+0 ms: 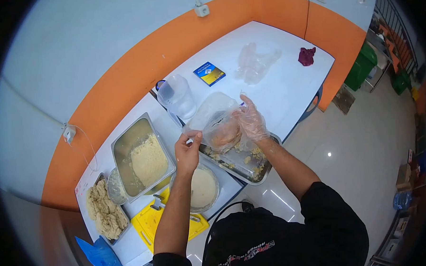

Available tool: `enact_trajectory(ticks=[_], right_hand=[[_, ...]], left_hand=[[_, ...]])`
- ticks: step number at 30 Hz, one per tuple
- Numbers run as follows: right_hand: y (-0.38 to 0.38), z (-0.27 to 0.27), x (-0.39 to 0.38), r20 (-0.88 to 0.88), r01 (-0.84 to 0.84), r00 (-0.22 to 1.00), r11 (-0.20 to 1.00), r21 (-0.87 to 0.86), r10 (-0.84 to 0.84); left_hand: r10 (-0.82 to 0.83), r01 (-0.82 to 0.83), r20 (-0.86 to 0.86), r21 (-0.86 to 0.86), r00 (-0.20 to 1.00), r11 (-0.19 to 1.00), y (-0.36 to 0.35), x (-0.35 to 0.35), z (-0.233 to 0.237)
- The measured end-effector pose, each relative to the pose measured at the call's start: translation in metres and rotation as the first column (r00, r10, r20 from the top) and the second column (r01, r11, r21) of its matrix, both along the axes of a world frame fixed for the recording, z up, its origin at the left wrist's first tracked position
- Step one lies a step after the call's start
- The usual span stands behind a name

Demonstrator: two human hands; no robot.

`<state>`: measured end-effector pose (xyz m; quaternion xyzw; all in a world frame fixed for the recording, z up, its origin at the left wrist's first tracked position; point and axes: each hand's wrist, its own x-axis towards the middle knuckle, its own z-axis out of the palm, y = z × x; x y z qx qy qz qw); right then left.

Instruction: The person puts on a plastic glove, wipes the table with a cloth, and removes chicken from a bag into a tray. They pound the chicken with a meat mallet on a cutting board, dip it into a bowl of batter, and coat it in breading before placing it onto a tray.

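A clear plastic bag (211,119) with a pinkish-orange lump (226,136) inside is held up between my two hands. Bare and closed, my left hand (188,150) pinches the near left edge of the bag. My right hand (251,122) wears a thin see-through glove and grips the bag's right side, its fingers partly hidden by the plastic. Below the bag lies a metal tray (245,172) strewn with pale crumbly bits. What the lump is, I cannot make out.
Left stand a deep steel pan (123,149) of pale flour, a tray of shaggy mixture (104,211), a yellow board (143,221) and a bowl of batter (203,188). Beyond are a clear jug (176,96), a blue-yellow box (209,74), crumpled plastic (255,64) and a maroon bundle (307,56).
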<state>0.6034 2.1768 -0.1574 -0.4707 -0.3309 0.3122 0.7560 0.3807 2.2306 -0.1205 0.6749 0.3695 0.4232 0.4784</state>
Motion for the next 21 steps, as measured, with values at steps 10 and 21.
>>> enact_trajectory(ticks=[10, 21], right_hand=[[0.005, -0.019, 0.001, 0.049, -0.035, 0.998, 0.995, -0.096, 0.04], [0.02, -0.033, -0.026, -0.073, 0.104, 0.992, 0.994, 0.018, -0.102]], left_hand=[[-0.171, 0.461, 0.574, -0.409, 0.801, 0.787, 0.008, -0.002, 0.005], [-0.206, 0.512, -0.672, 0.296, 0.711, 0.806, 0.015, 0.046, -0.015]])
